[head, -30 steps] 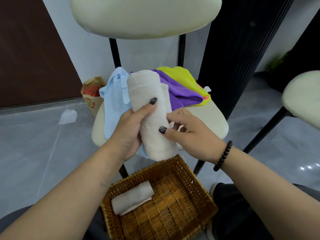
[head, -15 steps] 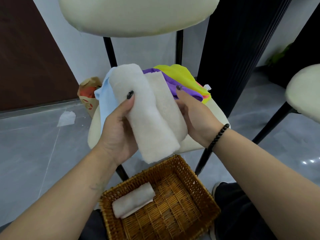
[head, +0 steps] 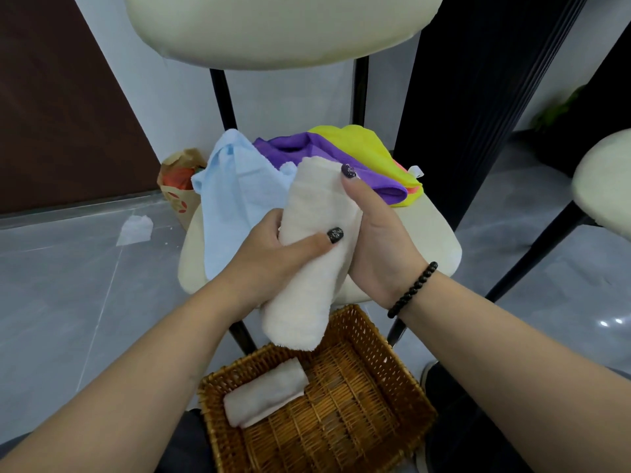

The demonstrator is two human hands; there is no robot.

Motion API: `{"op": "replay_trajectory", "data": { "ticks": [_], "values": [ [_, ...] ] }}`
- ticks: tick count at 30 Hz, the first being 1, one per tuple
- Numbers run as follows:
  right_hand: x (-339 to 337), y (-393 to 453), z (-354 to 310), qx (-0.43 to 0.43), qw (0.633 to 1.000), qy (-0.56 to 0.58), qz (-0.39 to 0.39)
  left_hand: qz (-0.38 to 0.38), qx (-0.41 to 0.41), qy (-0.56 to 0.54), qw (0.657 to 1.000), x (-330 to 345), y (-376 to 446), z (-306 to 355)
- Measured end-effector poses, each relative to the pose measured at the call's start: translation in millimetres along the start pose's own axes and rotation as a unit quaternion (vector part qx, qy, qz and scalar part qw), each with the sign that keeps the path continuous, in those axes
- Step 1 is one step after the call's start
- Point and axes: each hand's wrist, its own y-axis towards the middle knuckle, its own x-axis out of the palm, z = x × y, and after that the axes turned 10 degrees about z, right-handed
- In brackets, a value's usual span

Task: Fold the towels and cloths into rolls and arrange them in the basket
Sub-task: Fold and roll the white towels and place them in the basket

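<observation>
Both hands hold a cream towel roll [head: 309, 268] upright above the wicker basket [head: 392, 397]. My left hand [head: 273, 254] grips it from the left with the thumb across its front. My right hand [head: 379, 233] wraps it from the right, thumb along its upper edge. One rolled white towel [head: 264, 392] lies in the basket's left part. On the chair seat [head: 430, 240] behind lie a light blue cloth [head: 235, 186], a purple cloth [head: 307, 148] and a yellow cloth [head: 368, 145].
The chair's cream backrest [head: 283, 25] hangs overhead on black posts. A second cream seat [head: 604, 179] is at the right. A paper bag [head: 179, 186] and a scrap of paper [head: 135, 228] lie on the grey floor at the left. A dark column [head: 478, 97] stands behind.
The towel's loose flap, open half a second ago, is now wrapped shut into a tight roll. Both hands have closed round it and lowered it toward the basket.
</observation>
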Motion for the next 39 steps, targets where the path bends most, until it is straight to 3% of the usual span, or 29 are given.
{"op": "replay_trajectory", "data": {
  "ticks": [8, 13, 17, 22, 26, 31, 39],
  "values": [
    [-7, -13, -7, -0.062, 0.99, -0.128, 0.023, -0.01, -0.013, 0.095, 0.995, -11, -10, 4],
    [-12, -29, -7, -0.072, 0.993, -0.06, 0.065, -0.073, -0.035, 0.09, 0.993, -22, -25, 4],
    [-20, -43, -9, -0.065, 0.997, -0.015, 0.031, -0.099, -0.05, 0.046, 0.993, -34, -47, -3],
    [-34, -68, -2, -0.037, 0.998, -0.051, -0.002, -0.043, -0.085, -0.088, 0.992, -43, -80, -24],
    [-47, -79, 13, -0.006, 0.993, -0.114, -0.006, 0.02, -0.129, -0.208, 0.969, -51, -101, -46],
    [-62, -82, 33, 0.054, 0.986, -0.154, -0.028, 0.049, -0.173, -0.244, 0.953, -54, -122, -68],
    [-91, -67, 74, 0.154, 0.969, -0.195, 0.001, 0.139, -0.314, -0.34, 0.875, -33, -132, -107]
  ]
}}
